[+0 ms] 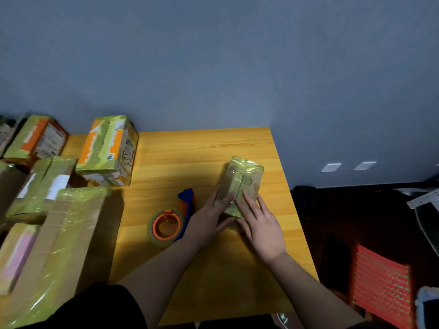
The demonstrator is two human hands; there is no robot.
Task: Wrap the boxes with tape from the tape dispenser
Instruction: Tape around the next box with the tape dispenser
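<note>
While the small box [241, 184] is lying on the table [204, 148], I am pressing my left hand [210, 219] and right hand [260, 224] flat on it, fingers straight, smoothing tape from the centre seam outward (dispenser [174, 217] is resting just left).

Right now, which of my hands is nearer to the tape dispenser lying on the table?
Left. Your left hand rests on the small taped box right beside the tape dispenser, nearly touching its blue handle. Your right hand presses the box's other side, farther away.
</note>
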